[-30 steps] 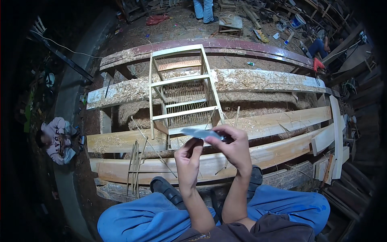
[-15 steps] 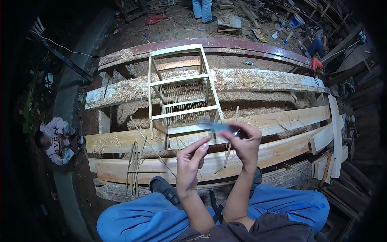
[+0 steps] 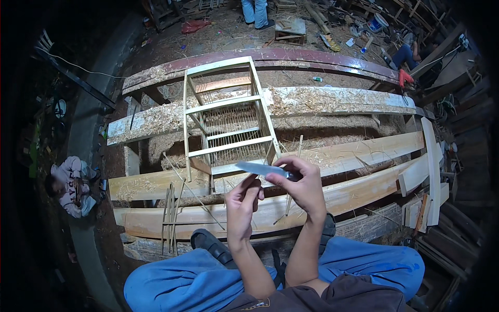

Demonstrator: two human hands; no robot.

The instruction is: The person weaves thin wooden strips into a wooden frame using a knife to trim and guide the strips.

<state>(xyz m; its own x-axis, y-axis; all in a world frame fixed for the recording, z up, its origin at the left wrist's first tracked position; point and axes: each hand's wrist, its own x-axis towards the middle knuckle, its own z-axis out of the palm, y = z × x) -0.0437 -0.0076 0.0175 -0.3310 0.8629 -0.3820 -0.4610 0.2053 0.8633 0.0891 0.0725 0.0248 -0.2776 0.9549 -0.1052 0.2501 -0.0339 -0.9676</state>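
My right hand (image 3: pixel 305 188) is closed round the handle of a knife (image 3: pixel 253 168), whose broad grey blade points left. My left hand (image 3: pixel 241 210) is closed in a pinch just below the blade; what its fingertips hold, if anything, is too small to make out. Beyond both hands stands a wooden cage frame (image 3: pixel 229 105) with pale rails and rows of thin bars, resting across the planks. Several thin bamboo strips (image 3: pixel 169 212) lie to the left of my left hand. Another thin strip (image 3: pixel 287 205) lies close to my right wrist.
Long pale planks (image 3: pixel 358 195) run across in front of my knees. A shaving-covered beam (image 3: pixel 332 99) and a dark red bench (image 3: pixel 322 58) lie farther off. A red power tool (image 3: pixel 405 79) sits at the far right. One person (image 3: pixel 75 184) crouches left; another (image 3: pixel 257 11) stands at the back.
The knife has swung left and down, so its blade now sits over my left fingertips. Both hands have shifted slightly left, and the view has moved a little.
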